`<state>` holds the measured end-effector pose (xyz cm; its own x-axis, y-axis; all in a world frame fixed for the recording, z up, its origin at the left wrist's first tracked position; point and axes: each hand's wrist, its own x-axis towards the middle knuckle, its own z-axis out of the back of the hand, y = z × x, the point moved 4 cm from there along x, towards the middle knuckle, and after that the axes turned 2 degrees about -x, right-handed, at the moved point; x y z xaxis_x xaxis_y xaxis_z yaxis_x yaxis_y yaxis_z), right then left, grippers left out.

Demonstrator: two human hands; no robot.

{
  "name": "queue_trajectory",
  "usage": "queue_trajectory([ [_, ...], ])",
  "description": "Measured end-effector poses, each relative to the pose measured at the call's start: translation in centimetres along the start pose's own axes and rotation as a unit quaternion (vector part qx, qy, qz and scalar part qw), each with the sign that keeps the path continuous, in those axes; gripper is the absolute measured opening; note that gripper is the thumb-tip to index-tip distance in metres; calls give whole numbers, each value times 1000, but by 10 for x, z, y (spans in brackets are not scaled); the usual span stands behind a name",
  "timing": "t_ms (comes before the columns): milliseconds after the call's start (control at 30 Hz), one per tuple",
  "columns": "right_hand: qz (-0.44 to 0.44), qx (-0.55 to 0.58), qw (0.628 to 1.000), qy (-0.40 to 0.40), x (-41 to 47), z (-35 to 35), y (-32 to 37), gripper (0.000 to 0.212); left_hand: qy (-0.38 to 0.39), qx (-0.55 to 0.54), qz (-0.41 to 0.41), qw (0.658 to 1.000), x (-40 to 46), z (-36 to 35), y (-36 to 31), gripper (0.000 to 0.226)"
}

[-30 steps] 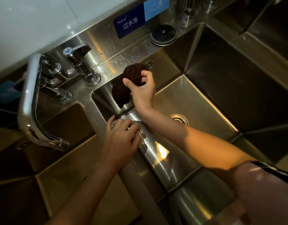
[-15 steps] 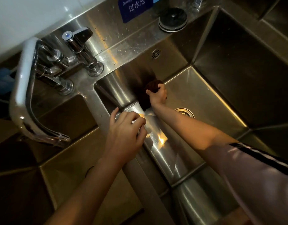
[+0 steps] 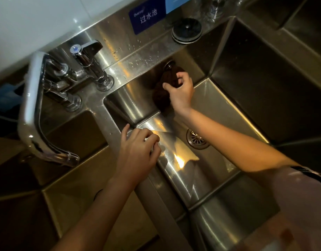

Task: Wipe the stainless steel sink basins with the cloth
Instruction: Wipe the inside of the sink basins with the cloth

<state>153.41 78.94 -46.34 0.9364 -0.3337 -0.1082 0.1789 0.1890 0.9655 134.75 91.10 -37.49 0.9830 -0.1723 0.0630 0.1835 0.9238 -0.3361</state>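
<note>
- Cloth [image 3: 161, 96]: dark brown, bunched; lies against the back wall of the middle basin [image 3: 219, 109], just below the overflow fitting [image 3: 169, 64]. Its right part is hidden behind the hand; texture hard to make out in the dim light.
- Right hand [image 3: 181, 91]: fingers curled round the cloth, thumb on its front; fingertips hidden behind the fabric.
- Left hand [image 3: 138, 153]: rests on the divider ridge [image 3: 163, 211] between basins, fingers loosely bent, holding nothing.
- Drain strainer [image 3: 196, 139]: partly hidden by the right forearm.
- Left basin [image 3: 69, 187]: dark, drain barely visible.
- Faucet spout [image 3: 31, 113]: overhangs the left basin.
- Lever tap [image 3: 87, 55]: on the back ledge.
- Round black stopper [image 3: 186, 29]: on the ledge.
- Blue label [image 3: 147, 15]: on the backsplash.
- Right basin [image 3: 273, 78]: cut off by the frame edge.
</note>
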Motion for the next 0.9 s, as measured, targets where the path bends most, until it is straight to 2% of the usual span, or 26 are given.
queue_trajectory([
  [200, 24, 14, 1000, 3, -1, 15, 27, 43, 2, 2, -4, 1000, 0, 0, 0, 21],
  [333, 2, -4, 1000, -2, 0, 7, -1, 46, 4, 4, -5, 1000, 1, 0, 0, 19],
  [500, -89, -54, 995, -9, 15, -9, -62, 49, 1, 14, -8, 1000, 2, -1, 2, 21],
  [700, -154, -136, 978, 22, 30, -15, -122, 52, 6, 16, -5, 1000, 0, -2, 3, 22],
  [900, -129, -138, 982, -10, 29, -12, -105, 44, -1, 12, -6, 1000, 0, -2, 2, 17],
])
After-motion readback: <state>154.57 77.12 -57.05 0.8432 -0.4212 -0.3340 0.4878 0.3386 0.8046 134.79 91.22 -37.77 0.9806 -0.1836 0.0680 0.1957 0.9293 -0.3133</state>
